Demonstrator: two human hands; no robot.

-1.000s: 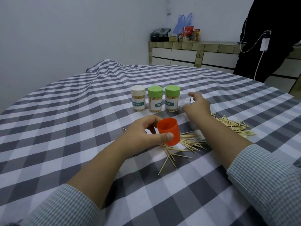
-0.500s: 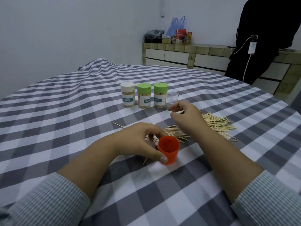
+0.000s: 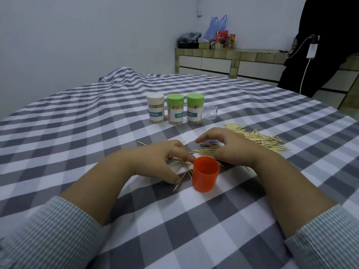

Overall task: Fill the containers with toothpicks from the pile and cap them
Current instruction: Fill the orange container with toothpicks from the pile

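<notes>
An orange cap [image 3: 205,176] stands open side up on the checked tablecloth, free of both hands. My left hand [image 3: 161,162] hovers just left of it with loosely curved fingers, its fingertips at the scattered toothpicks [image 3: 204,151]. My right hand [image 3: 231,146] arches over the same toothpicks behind the cap, fingers curved, nothing visibly gripped. More of the toothpick pile [image 3: 258,138] spreads to the right. A clear empty container [image 3: 210,111] stands beyond, next to three capped full ones: white-capped [image 3: 155,108], green-capped [image 3: 175,109] and green-capped [image 3: 195,108].
The grey and white checked cloth [image 3: 77,133] covers the whole table and bunches up at the far edge. A person in dark clothes [image 3: 320,45] stands at the far right by a tiled counter [image 3: 223,59] with bags on it.
My left hand set the orange cap down on the cloth and let go of it. My right hand drew back from the clear container and now arches over the toothpicks.
</notes>
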